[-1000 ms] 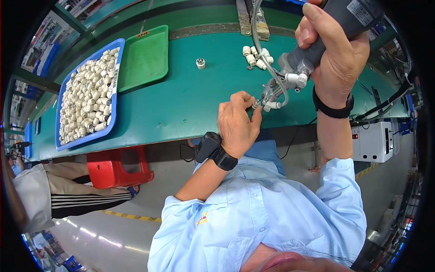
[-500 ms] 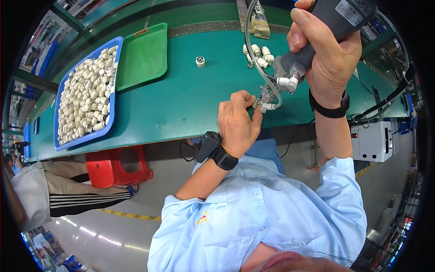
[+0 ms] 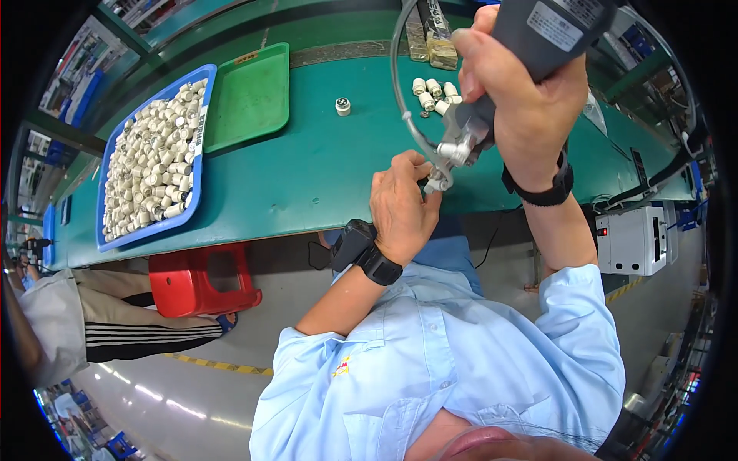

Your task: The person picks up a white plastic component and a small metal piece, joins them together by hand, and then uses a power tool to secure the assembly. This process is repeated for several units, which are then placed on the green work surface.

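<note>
My right hand [image 3: 530, 96] is wrapped round a dark grey power screwdriver [image 3: 542, 34] with a clear hose [image 3: 398, 73] along its side. The tool slants down to the left, and its metal nose [image 3: 459, 150] meets the fingertips of my left hand [image 3: 400, 203]. Those fingers pinch a small part at the tool's tip; most of it is hidden, so its kind cannot be made out. Several white cylindrical parts [image 3: 434, 91] lie beyond the tool on the green table [image 3: 307, 184]. One more white cylinder [image 3: 343, 107] stands alone, its dark end up.
At the left a blue tray [image 3: 201, 165] is heaped with white cylinders, beside a green tray [image 3: 250, 100]. Tape-wrapped bars [image 3: 440, 46] lie at the back. Below the table are a red stool [image 3: 181, 284] and a white box [image 3: 632, 238]. Another person's legs [image 3: 146, 315] show at left.
My right hand has brought the screwdriver left and lower, its nose closer over my left fingertips. My left hand has stayed nearly in place, still pinching.
</note>
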The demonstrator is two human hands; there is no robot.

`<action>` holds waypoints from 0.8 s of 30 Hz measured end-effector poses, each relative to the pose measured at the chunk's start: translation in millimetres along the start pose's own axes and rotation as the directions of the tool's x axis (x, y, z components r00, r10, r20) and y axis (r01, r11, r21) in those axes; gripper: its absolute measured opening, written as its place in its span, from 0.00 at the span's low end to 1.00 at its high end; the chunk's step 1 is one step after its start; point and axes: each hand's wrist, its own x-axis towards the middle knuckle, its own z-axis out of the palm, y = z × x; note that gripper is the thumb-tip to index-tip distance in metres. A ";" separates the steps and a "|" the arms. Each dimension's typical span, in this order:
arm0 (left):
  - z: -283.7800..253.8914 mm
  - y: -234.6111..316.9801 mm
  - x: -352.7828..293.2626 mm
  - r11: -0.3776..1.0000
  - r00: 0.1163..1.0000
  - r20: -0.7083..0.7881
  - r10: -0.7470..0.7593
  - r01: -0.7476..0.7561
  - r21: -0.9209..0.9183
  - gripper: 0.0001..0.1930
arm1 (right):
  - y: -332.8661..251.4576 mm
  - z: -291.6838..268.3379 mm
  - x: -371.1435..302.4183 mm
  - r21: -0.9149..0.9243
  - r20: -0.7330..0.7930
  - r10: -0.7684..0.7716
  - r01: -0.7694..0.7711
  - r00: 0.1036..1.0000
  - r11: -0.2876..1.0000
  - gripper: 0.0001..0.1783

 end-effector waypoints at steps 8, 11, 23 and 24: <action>-21.5 -13.9 32.1 0.948 0.978 0.081 0.191 -0.205 0.243 0.18 | 25.9 -105.3 84.4 0.937 0.348 -0.229 -0.341 0.909 0.071 0.11; -35.6 -30.8 59.4 0.855 0.954 0.060 0.292 -0.289 0.430 0.17 | -10.3 -159.8 95.6 0.069 0.155 -0.277 0.270 0.948 0.960 0.24; 24.5 -38.9 133.4 0.727 0.789 0.417 0.450 -0.595 0.342 0.11 | -16.7 -184.7 76.0 -0.132 -0.076 -0.090 0.080 0.993 0.988 0.28; 27.1 -39.1 135.2 0.728 0.772 0.476 0.422 -0.601 0.330 0.13 | -17.0 -186.8 76.7 -0.132 -0.078 -0.106 0.095 0.991 0.987 0.28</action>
